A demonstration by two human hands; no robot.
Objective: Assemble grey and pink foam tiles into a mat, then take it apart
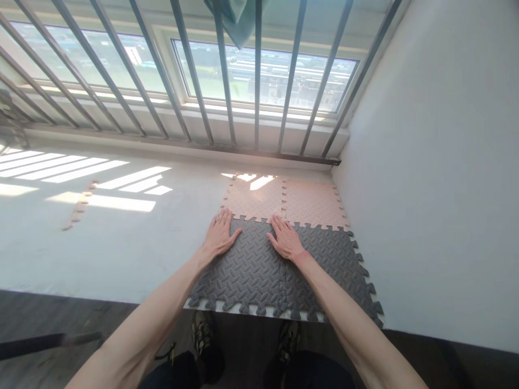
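Observation:
Four interlocking EVA foam floor tiles lie joined in a square on a white ledge (121, 254), with two grey tiles (247, 275) at the front and two pale pink tiles (314, 204) behind them. My left hand (221, 235) rests flat, fingers spread, across the seam between a grey tile and a pink tile (253, 200). My right hand (286, 239) lies palm down on the other grey tile (328, 275), its fingertips at the pink seam. Neither hand holds anything.
A loose pink foam border strip (79, 205) lies on the ledge to the left, in sunlight. Metal window bars (257, 81) rise behind the ledge, and a white wall (417, 162) stands to the right. Below the front edge are a dark floor and my shoes (205, 337).

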